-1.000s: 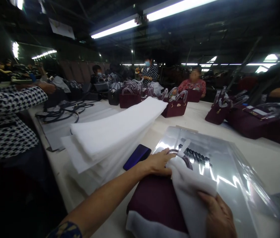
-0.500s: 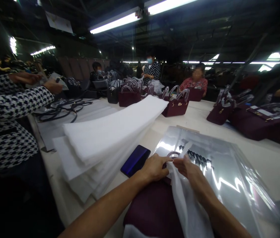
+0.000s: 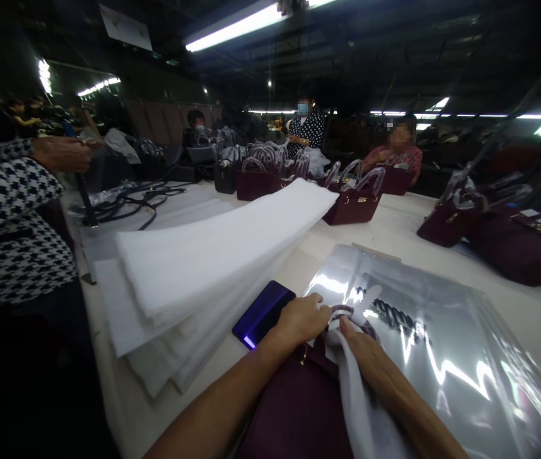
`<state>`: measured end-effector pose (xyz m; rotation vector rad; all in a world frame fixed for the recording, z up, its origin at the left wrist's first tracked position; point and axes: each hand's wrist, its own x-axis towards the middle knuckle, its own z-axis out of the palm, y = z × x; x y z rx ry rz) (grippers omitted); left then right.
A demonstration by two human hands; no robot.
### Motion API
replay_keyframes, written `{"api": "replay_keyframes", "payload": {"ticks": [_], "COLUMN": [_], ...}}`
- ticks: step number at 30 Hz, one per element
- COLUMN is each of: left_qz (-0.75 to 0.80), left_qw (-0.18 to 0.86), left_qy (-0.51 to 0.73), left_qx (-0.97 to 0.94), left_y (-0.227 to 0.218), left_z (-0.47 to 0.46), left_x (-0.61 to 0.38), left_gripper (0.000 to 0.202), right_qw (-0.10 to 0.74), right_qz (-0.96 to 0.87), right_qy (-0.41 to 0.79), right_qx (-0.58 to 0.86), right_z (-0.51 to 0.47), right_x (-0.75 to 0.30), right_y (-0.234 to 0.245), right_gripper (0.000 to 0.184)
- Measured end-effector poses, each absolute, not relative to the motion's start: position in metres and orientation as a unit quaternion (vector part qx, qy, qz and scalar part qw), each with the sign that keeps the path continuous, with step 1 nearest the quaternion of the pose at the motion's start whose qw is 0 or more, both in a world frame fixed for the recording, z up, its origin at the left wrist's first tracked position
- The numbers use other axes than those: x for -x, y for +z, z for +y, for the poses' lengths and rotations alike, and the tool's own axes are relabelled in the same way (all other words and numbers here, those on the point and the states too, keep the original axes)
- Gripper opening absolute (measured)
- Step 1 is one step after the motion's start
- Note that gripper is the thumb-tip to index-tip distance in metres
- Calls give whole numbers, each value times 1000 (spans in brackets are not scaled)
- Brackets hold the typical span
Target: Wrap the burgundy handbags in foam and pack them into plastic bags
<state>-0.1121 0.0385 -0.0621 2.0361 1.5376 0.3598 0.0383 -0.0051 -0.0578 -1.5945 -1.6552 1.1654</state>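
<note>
A dark burgundy handbag [image 3: 294, 408] lies in front of me, with a small gold fitting showing near its top. My left hand [image 3: 305, 320] is closed at the near end of the bag's curved handle [image 3: 342, 310], its fingertips partly hidden. On the other side, my right hand [image 3: 363, 350] grips a thin white wrapping sheet [image 3: 354, 382], thumb pressed on it close to the handle. The sheet hangs down over the bag's right side, under my right forearm.
A stack of white foam sheets [image 3: 217, 255] covers the table's left part, beside a dark blue phone [image 3: 265, 312]. Clear plastic bags [image 3: 423, 319] lie right. Burgundy handbags [image 3: 354, 204] and dark straps [image 3: 150, 197] stand or lie beyond. Co-workers [image 3: 305, 131] are around the table.
My right hand has come down onto the white sheet by the handle, and more of the handle shows between my hands. A co-worker's hands at left have drawn back. The view has shifted slightly.
</note>
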Motion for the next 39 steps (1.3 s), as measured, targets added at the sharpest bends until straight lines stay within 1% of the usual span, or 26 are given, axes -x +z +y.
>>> {"api": "replay_keyframes", "payload": {"ticks": [2, 3, 6, 8, 10, 15, 17, 20, 23, 25, 28, 31, 34, 35, 38, 39], "left_qz": [561, 551, 525, 515, 512, 514, 513, 509, 506, 505, 498, 488, 489, 489, 469, 450], "left_qw": [312, 331, 369, 367, 355, 329, 320, 315, 324, 336, 357, 361, 337, 326, 292, 281], "left_qy": [60, 22, -45, -35, -6, 39, 50, 63, 69, 69, 69, 97, 185, 219, 311, 342], "left_qx": [-764, -765, -765, -774, -783, -791, -795, -799, -797, -792, -787, -789, -783, -779, -774, -776], "left_y": [-61, -60, -56, -54, -52, -57, -60, -66, -73, -77, -82, -76, -54, -46, -30, -30], "left_z": [53, 60, 72, 73, 69, 61, 62, 64, 66, 68, 74, 75, 54, 38, -34, -62], "left_x": [103, 99, 88, 86, 88, 99, 101, 102, 101, 100, 98, 104, 130, 143, 189, 204], "left_gripper": [39, 38, 33, 30, 31, 35, 37, 42, 40, 36, 31, 29, 41, 44, 54, 57], "right_qw": [235, 232, 269, 255, 227, 199, 193, 181, 138, 137, 161, 189, 235, 249, 273, 281], "right_qz": [-634, -639, -626, -607, -595, -659, -710, -799, -853, -859, -834, -805, -820, -830, -827, -814], "right_qy": [455, 460, 457, 467, 486, 487, 451, 372, 312, 285, 260, 236, 168, 130, 12, -11], "right_qx": [579, 571, 572, 591, 598, 538, 505, 437, 396, 403, 459, 511, 494, 482, 492, 509], "right_z": [-6, -7, -13, -16, -17, -18, -20, -24, -24, -23, -28, -52, -89, -102, -128, -132], "right_x": [-39, -38, -38, -38, -40, -43, -42, -40, -36, -35, -39, -44, -41, -36, -18, -11], "right_y": [-60, -60, -59, -57, -56, -55, -56, -57, -60, -61, -58, -46, -30, -26, -19, -18], "right_gripper": [51, 52, 52, 52, 50, 45, 44, 37, 34, 38, 43, 48, 56, 61, 88, 90]}}
